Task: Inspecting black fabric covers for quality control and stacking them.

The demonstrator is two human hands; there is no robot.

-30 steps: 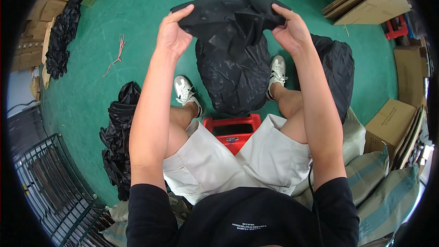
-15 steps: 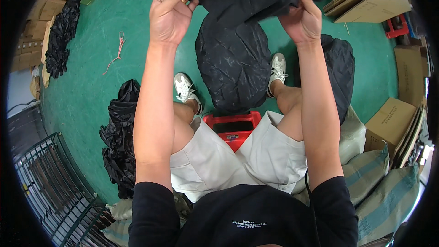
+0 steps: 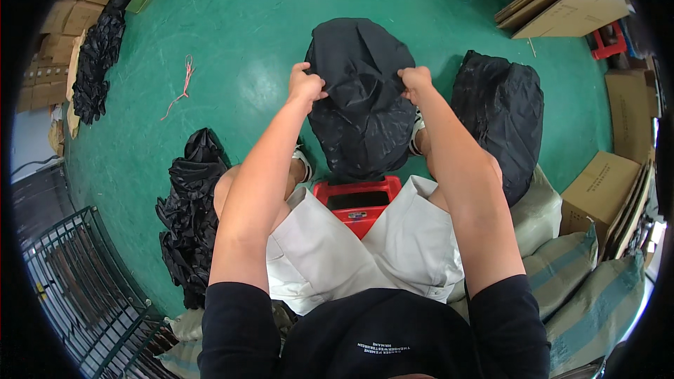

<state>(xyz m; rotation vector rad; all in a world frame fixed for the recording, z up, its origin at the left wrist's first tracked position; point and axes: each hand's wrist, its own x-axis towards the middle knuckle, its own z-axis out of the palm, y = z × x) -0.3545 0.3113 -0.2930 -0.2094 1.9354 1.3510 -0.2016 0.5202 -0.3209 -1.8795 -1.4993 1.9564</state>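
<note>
Between my legs lies a rounded heap of black fabric (image 3: 358, 147), its cloth creased and slightly shiny. On top of it is a smoother black fabric piece (image 3: 361, 45), bulging in the middle. My left hand (image 3: 307, 88) pinches this piece at its left edge, and my right hand (image 3: 415, 85) grips the opposite edge. Both sets of fingers are closed on the cloth, with the fingertips partly hidden. Where the upper piece ends and the heap begins is hard to make out.
A second black fabric pile (image 3: 500, 119) lies to the right, and a crumpled one (image 3: 191, 217) to the left. A red plastic stool or crate (image 3: 361, 221) is between my thighs. Cardboard sheets (image 3: 572, 3), a carton (image 3: 600, 186), woven sacks (image 3: 590, 295) and a metal rack (image 3: 84, 288) surround me.
Both hands have come down and nearer to me, bringing the black fabric piece from up in the air onto the heap. My left hand has closed more fully on its edge.
</note>
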